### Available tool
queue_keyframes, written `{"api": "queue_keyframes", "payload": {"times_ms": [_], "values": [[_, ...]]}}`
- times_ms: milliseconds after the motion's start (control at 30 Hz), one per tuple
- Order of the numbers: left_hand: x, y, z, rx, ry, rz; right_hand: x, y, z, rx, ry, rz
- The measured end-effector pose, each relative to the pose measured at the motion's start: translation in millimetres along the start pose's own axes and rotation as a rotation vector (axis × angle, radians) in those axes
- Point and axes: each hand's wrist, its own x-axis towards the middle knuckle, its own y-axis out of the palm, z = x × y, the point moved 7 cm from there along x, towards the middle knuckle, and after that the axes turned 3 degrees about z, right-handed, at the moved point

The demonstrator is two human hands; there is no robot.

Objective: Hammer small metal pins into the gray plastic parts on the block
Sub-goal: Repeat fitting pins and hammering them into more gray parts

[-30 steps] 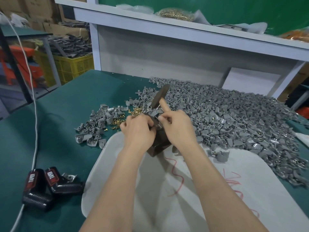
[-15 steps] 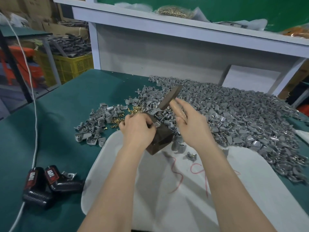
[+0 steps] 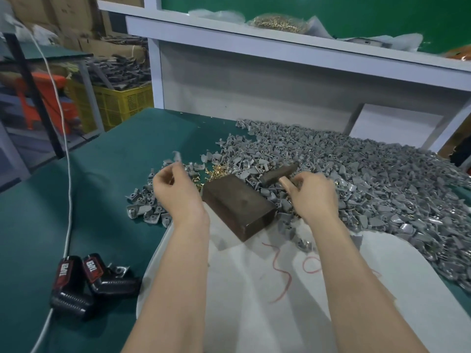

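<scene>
Head view: the left hand (image 3: 175, 192) hovers over a small heap of gray parts (image 3: 146, 203) left of the block (image 3: 237, 207). Its fingers are loosely curled, with a blurred gray part (image 3: 177, 157) just off the tips; I cannot tell whether they pinch anything. The right hand (image 3: 313, 197) wraps its fingers round the hammer (image 3: 279, 173), whose head is low over the big pile (image 3: 369, 179) filling the counter's far right. The block lies mid-counter on a white sheet (image 3: 254, 296), with the brass pins (image 3: 216, 172) just behind it.
</scene>
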Motion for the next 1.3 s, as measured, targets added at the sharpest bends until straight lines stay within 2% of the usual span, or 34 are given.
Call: {"api": "queue_keyframes", "payload": {"times_ms": [67,167,233,300,367,433,800,867,1000,1133,1200,1300], "values": [[4.0,-8.8,-4.3,-0.075,0.016,-0.083,-4.4,-7.6,24.1,0.066,-0.07,-0.097],[7.9,-13.9,-13.8,-0.128,0.068,-0.137,-20.4,3.1,93.1,0.248,-0.387,-0.01],[8.3,-15.7,-18.7,-0.147,0.086,-0.157,-38.6,24.6,141.5,0.176,-0.626,0.082],[8.0,-17.4,-23.3,-0.159,0.108,-0.173,-47.0,48.8,172.6,-0.025,-0.739,0.128],[7.3,-18.1,-27.2,-0.161,0.137,-0.177,-45.8,71.5,187.2,-0.214,-0.739,0.205],[6.6,-17.6,-28.5,-0.161,0.156,-0.177,-42.2,85.2,194.0,-0.29,-0.707,0.264],[4.5,-11.1,-27.1,-0.143,0.209,-0.142,-38.3,98.8,206.9,-0.236,-0.716,0.259],[3.6,-9.5,-27.4,-0.141,0.217,-0.128,-36.9,90.4,205.6,-0.151,-0.719,0.223],[1.1,-2.3,-25.5,-0.122,0.213,-0.06,-27.3,61.2,188.7,0.297,-0.624,0.197],[-6.0,15.9,-16.7,-0.042,0.147,0.133,-15.2,32.9,145.0,0.664,-0.451,0.135],[-13.3,31.2,-8.0,-0.002,0.075,0.316,-14.7,21.9,120.2,0.712,-0.406,0.091],[-30.3,53.2,5.5,0.173,0.027,0.571,-19.1,8.8,82.7,0.656,-0.345,0.009]]}}
